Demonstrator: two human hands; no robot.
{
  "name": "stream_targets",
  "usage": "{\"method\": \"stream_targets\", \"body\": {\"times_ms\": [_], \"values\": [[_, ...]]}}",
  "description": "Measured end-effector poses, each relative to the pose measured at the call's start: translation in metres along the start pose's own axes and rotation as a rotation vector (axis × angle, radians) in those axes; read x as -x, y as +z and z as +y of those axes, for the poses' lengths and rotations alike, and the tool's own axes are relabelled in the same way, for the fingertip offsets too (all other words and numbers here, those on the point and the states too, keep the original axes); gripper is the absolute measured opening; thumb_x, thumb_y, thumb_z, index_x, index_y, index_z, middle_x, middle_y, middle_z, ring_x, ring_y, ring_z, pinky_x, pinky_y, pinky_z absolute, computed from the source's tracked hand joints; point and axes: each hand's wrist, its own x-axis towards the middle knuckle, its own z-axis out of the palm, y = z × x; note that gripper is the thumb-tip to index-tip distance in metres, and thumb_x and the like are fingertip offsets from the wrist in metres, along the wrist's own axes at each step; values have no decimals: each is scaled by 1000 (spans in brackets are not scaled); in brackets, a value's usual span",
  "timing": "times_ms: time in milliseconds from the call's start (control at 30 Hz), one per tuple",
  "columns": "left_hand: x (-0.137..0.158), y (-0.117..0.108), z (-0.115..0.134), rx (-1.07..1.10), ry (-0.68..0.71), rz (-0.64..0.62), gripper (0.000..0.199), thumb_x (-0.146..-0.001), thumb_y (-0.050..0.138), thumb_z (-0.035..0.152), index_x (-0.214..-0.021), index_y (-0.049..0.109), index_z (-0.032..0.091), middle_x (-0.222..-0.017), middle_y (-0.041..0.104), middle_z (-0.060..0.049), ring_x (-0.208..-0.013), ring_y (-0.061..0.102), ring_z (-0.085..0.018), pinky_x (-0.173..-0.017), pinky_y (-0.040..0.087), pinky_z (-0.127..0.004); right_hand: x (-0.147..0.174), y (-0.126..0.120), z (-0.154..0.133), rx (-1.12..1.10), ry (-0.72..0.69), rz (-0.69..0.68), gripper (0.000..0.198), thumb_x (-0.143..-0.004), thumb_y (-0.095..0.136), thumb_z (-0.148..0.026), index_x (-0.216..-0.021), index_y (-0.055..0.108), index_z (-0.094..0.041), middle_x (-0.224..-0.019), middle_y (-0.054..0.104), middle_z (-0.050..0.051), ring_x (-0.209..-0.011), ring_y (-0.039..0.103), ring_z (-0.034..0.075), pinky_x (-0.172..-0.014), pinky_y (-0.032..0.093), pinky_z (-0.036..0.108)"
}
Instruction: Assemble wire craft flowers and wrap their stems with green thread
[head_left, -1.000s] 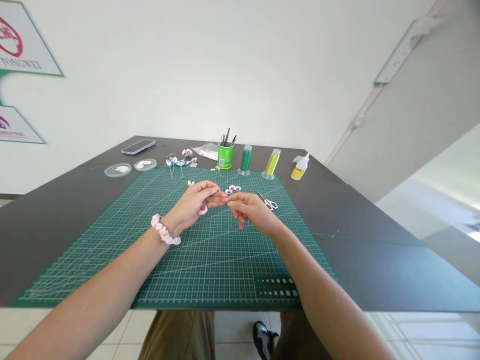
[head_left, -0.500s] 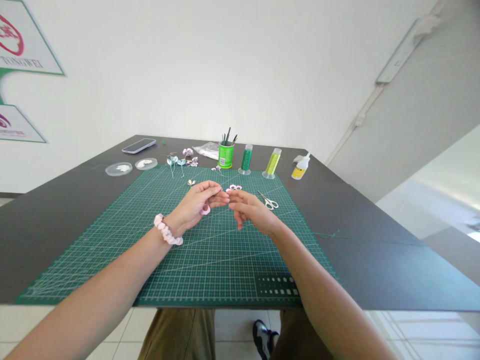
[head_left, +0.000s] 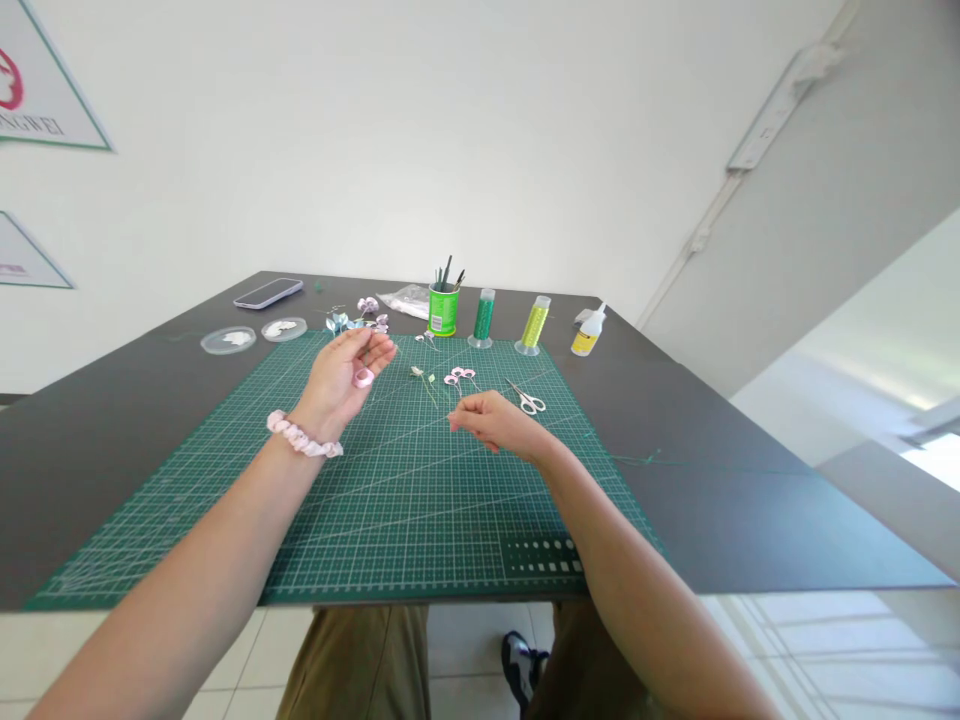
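Note:
My left hand [head_left: 341, 380] is raised over the left part of the mat, thumb and fingertips pressed together. A small pink ring-shaped piece [head_left: 364, 378] sits against its curled fingers; anything thin in the fingertips is too small to tell. My right hand [head_left: 495, 422] is closed in a pinch low over the mat, and what it pinches cannot be made out. Just beyond it lie pink flowers on thin stems [head_left: 460, 376]. Between the hands is a small pale flower with a green stem [head_left: 417, 372]. White-handled scissors [head_left: 531, 403] lie right of my right hand.
A green cutting mat [head_left: 390, 540] covers the dark table [head_left: 720, 510]. Behind stand a green tin of tools [head_left: 443, 312], a green thread spool [head_left: 483, 320], a yellow-green spool [head_left: 534, 326] and a glue bottle [head_left: 589, 332]. Shallow dishes [head_left: 228, 341] and a phone [head_left: 268, 293] are at left.
My hands, together before, have moved apart. The left went up and left with the pink ring, while the right drew slightly nearer and closed. The pale flower between them now shows more fully.

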Motion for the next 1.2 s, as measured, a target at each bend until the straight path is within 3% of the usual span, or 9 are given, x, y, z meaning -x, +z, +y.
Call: {"method": "stream_targets", "body": {"times_ms": [133,267,467,533,767,867,1000,1133,1200], "values": [[-5,-8,22,87,29,151,38,-95,41,6,-62,57,14,-55,62,1,-56,61,-5,-70,56,-17,22,-6,-2,147,-63,88,27,-83,55,-24,-56,53,-19,-48,39,-4,-46,35,10,-46,27,25],[-5,-26,56,145,67,243,35,-97,42,7,-67,58,15,-54,62,3,-60,61,-3,-77,56,-14,70,-21,5,227,-73,205,28,-83,53,-30,-57,51,-19,-52,42,-3,-50,34,11,-49,25,26],[-2,-58,94,134,110,385,33,-100,36,8,-73,55,11,-56,60,4,-60,61,-1,-80,55,-12,150,-64,32,303,103,464,31,-80,54,-44,-61,58,-20,-47,39,-5,-42,34,11,-42,27,25],[-3,-67,100,157,147,512,33,-100,34,5,-73,53,10,-56,58,4,-56,59,-1,-73,56,-12,169,-83,40,322,185,574,33,-76,56,-50,-63,60,-20,-41,36,-6,-37,34,11,-40,27,26],[6,-93,122,149,128,638,34,-99,32,4,-73,52,10,-59,57,4,-55,58,-2,-63,55,-13,215,-142,72,310,472,809,37,-71,57,-53,-68,66,-18,-32,40,-1,-33,41,18,-46,32,33],[14,-102,130,139,119,694,34,-99,33,4,-72,52,10,-59,57,5,-53,57,-1,-62,55,-12,230,-157,89,152,453,873,37,-65,63,-56,-65,65,-18,-40,42,-1,-35,41,17,-47,33,36],[22,-111,135,104,79,737,37,-100,31,4,-70,53,10,-58,56,6,-51,56,-1,-60,54,-11,244,-168,92,28,483,973,25,-68,66,-42,-60,67,-18,-45,42,-1,-39,41,16,-48,35,38],[25,-115,136,53,64,684,39,-100,30,4,-69,53,11,-57,57,5,-52,57,-1,-61,54,-12,246,-181,68,-14,512,1156,20,-76,57,-21,-58,65,-20,-55,53,5,-47,48,16,-57,45,37],[27,-112,137,-2,57,637,41,-100,28,3,-67,52,11,-57,56,4,-53,57,-2,-61,54,-12,242,-189,57,23,552,1058,20,-77,56,-17,-60,67,-20,-64,62,11,-54,56,18,-66,50,39]]}}
